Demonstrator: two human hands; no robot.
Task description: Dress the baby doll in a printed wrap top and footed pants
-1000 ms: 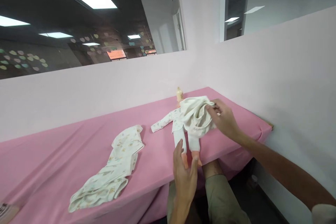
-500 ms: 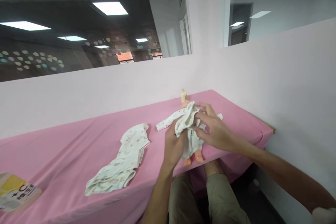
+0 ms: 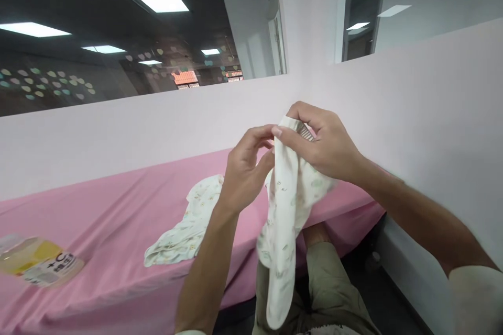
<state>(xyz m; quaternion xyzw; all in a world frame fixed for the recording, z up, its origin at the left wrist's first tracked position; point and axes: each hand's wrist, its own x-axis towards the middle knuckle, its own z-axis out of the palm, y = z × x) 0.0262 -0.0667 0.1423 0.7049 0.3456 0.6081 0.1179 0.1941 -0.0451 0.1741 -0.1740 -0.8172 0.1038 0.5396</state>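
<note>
Both my hands hold up a small cream printed garment (image 3: 285, 220) in front of me, above the pink-covered table (image 3: 98, 220). My right hand (image 3: 324, 141) pinches its ribbed top edge. My left hand (image 3: 243, 170) grips the same edge from the left side. The cloth hangs down toward my lap, its lower end blurred. A second cream printed garment (image 3: 184, 222) lies crumpled on the table just left of my left wrist. The doll seen earlier is hidden behind my hands.
A yellow-labelled plastic bottle (image 3: 37, 264) lies on its side at the table's left end. Pale pink partition walls (image 3: 432, 110) close off the table at the back and right. My knees in olive shorts (image 3: 334, 293) are below the table edge.
My hands lifted the cream garment off the doll on the table and raised it to chest height. The view shifted, bringing the bottle further in at the left.
</note>
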